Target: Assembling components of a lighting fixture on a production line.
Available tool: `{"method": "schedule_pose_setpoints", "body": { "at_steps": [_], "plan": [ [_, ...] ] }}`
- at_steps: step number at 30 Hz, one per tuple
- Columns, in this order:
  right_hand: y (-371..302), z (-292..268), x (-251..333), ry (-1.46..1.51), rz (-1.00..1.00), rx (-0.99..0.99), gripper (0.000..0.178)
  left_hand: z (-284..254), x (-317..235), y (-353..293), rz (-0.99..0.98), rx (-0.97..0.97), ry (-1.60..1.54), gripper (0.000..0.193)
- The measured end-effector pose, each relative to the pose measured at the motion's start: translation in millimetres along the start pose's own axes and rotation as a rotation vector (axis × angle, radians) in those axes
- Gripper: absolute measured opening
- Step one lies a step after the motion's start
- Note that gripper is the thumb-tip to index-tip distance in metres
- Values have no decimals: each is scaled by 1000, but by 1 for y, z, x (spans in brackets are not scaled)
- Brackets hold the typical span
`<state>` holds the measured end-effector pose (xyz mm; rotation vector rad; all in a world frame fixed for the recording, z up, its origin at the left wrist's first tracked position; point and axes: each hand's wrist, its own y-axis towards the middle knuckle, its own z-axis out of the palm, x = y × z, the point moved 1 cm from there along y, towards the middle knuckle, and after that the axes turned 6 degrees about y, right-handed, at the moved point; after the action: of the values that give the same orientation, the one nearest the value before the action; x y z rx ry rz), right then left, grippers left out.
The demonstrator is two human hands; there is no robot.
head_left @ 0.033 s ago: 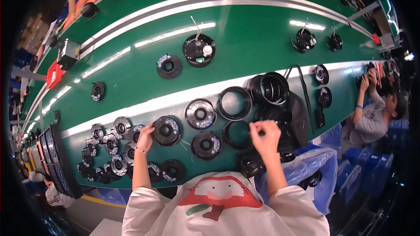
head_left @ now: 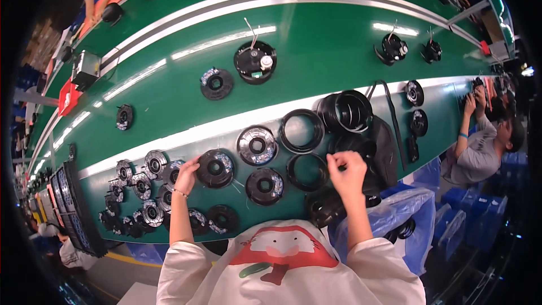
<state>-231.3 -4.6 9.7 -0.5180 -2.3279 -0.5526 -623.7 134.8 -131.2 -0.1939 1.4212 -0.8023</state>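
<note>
At the left rim of a round black plastic disc with a centre hole [head_left: 206, 178], my left hand [head_left: 186, 178] has its fingers closed on the edge. Small blue and white parts line one side of this disc. My right hand [head_left: 348, 174] is raised in a pinch beside a black ring [head_left: 292, 176]; whatever its fingertips hold, if anything, is too small to make out. Between the hands lie a silvery-faced disc [head_left: 247, 147] and another black disc [head_left: 254, 193]. A second black ring [head_left: 284, 135] lies just beyond.
Several similar discs [head_left: 152, 213] crowd the bench at left. Black cylindrical housings [head_left: 353, 112] are piled at right, above a blue plastic-lined bin [head_left: 389, 214]. Wired round assemblies [head_left: 254, 63] stand on the green surface [head_left: 322, 39] beyond. A co-worker [head_left: 483, 149] sits far right.
My right hand has shifted slightly to the right, away from the near black ring, still pinched. My left hand stays at the disc's rim.
</note>
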Motion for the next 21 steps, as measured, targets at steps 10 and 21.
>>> {"method": "schedule_pose_setpoints", "body": {
  "at_steps": [10,21],
  "plan": [
    [-24,-1,-27,-325,245,338,32,-3,-73,70,365,-425,684,23],
    [4,-8,-3,-285,174,372,14,-14,-92,103,475,-563,810,20]
  ]
}}
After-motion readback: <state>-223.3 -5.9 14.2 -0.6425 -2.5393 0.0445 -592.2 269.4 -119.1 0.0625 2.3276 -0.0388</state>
